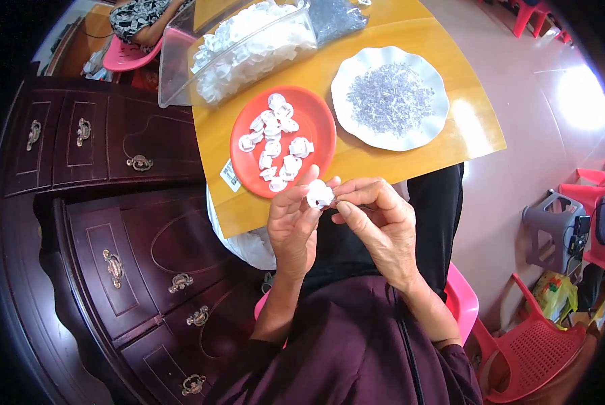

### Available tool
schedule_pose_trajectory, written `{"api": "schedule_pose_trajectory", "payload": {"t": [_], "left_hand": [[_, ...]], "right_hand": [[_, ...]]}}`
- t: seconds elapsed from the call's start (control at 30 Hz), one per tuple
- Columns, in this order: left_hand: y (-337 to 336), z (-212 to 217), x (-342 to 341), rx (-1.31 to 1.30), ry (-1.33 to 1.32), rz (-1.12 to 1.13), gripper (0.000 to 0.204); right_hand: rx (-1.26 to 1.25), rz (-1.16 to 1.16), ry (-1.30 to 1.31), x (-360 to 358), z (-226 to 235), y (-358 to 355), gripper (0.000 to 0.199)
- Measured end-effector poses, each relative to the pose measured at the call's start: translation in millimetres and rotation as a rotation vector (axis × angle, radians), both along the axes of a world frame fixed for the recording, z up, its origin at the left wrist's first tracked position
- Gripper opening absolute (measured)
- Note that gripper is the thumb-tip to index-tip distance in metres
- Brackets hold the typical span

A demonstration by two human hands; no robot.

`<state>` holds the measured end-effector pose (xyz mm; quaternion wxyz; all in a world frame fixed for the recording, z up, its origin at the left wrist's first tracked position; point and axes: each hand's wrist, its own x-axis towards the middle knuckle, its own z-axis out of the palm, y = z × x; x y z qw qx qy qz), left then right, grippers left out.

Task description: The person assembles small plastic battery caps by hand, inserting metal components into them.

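Left hand (294,219) fingers clamped on a white plastic piece (320,194), held up by the tabletop's (410,30) near edge; right hand (383,229) thumb and index at the piece's right side, can't tell if clamped on anything. Red plate (319,121) with similar white pieces (272,128) near tabletop's left edge, scalloped white plate (346,128) of small clear parts (393,98) to its right. Clear bin (177,74) of white pieces overhangs left edge, farther back.
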<state>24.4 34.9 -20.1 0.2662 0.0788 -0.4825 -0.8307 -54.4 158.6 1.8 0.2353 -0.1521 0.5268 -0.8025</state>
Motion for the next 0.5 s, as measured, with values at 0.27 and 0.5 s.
{"api": "schedule_pose_trajectory", "payload": {"t": [0.27,0.5], "left_hand": [[-2.6,-1.0,0.1,-0.047,-0.002,-0.019,0.037],[-8.5,-4.2,0.3,-0.065,0.030,-0.066,0.037]], "right_hand": [[0.074,-0.016,0.068,-1.9,1.0,2.1,0.009],[0.061,-0.013,0.048,-1.7,0.9,2.7,0.010]]}}
